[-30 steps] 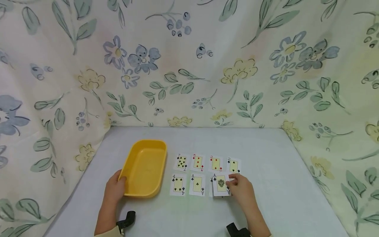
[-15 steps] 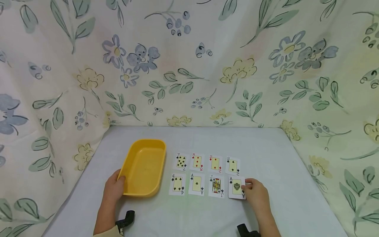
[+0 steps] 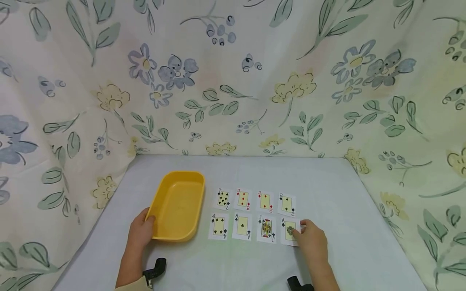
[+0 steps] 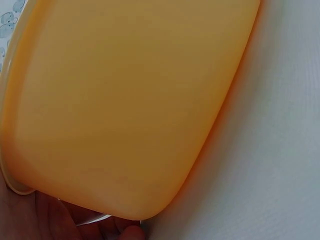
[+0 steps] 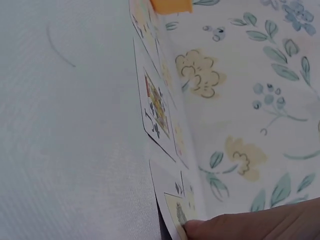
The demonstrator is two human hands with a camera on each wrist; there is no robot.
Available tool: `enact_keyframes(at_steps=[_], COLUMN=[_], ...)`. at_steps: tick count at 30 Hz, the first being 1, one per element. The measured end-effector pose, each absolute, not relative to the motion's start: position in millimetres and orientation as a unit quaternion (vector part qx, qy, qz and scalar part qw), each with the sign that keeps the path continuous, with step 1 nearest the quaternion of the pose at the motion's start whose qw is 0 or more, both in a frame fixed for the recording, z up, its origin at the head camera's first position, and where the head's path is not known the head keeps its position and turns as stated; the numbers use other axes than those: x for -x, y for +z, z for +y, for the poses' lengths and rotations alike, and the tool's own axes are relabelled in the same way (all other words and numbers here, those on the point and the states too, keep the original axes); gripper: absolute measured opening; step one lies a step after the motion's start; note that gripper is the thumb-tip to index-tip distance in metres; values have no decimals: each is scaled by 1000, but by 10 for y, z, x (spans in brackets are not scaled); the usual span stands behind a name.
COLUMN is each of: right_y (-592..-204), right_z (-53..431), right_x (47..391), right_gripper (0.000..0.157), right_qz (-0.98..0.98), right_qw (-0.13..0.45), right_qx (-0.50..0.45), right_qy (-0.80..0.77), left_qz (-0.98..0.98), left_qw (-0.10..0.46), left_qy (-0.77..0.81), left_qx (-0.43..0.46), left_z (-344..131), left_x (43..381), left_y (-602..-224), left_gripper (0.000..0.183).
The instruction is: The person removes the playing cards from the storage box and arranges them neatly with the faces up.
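Observation:
My left hand [image 3: 141, 230] grips the left rim of a yellow plastic tray [image 3: 201, 214]. In the left wrist view the tray's outer side [image 4: 125, 110] fills most of the frame, with fingertips under its lower edge. My right hand [image 3: 314, 241] pinches the ace of spades [image 3: 287, 238] at its right edge, at the right end of the front row of face-up playing cards. In the right wrist view the thumb [image 5: 220, 229] presses on the face of this card, which lies slightly raised over a dark gap. Beside it lies the jack of clubs [image 3: 266, 228].
Further left in the front row are the ace of clubs [image 3: 242, 226] and the four of spades [image 3: 218, 226]. Behind them lie a seven [image 3: 223, 199], a three of diamonds [image 3: 242, 199], a two of diamonds [image 3: 265, 201] and a black two [image 3: 287, 204]. A floral curtain [image 3: 233, 81] surrounds the white table [image 3: 327, 182].
My right hand has moved the ace of spades right, off the jack of clubs, and down to the row's right end. The thumb has slid further onto its face. The left hand stays on the tray.

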State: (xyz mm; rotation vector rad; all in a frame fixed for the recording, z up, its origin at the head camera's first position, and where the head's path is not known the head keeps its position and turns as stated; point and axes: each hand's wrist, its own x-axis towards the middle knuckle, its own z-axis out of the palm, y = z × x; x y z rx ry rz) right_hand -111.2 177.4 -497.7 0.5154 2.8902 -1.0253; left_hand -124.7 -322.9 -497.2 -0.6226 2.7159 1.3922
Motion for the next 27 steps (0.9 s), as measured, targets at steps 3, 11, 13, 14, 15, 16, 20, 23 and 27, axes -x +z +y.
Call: enact_keyframes(at_steps=[3, 11, 13, 14, 15, 16, 20, 23, 27], right_y=[-5021, -5051, -5050, -5056, -5069, -5078, -5135, -5125, -5013], right_z=[1762, 1728, 1710, 1702, 1697, 1692, 1678, 1677, 1631], right_x=[1125, 1120, 1134, 1149, 1168, 1193, 1253, 1279, 1369], right_gripper=[47, 50, 50, 51, 51, 51, 55, 56, 50], right_qz=[939, 952, 954, 955, 956, 956, 956, 958, 960], right_qw=[12, 3, -5, -10, -18, -27, -49, -60, -97], right_qx=[-162, -156, -156, -156, -158, -159, -158, -148, -102], right_qy=[-305, -262, -255, -250, -248, -246, -240, -240, -242], left_qz=[874, 876, 881, 883, 887, 890, 897, 905, 908], left_qw=[10, 21, 20, 19, 16, 14, 14, 7, -81], left_qy=[444, 441, 433, 429, 424, 418, 398, 372, 336], left_qx=[197, 194, 189, 187, 185, 183, 190, 204, 235], left_z=[-3229, -3186, -3178, -3175, -3169, -3165, -3177, -3180, -3051], left_x=[1266, 1282, 1299, 1311, 1328, 1348, 1424, 1472, 1455], left_y=[-4980, -5003, -5000, -4994, -4986, -4977, -4969, -4917, -4621], left_gripper=[51, 51, 52, 52, 53, 54, 64, 81, 88])
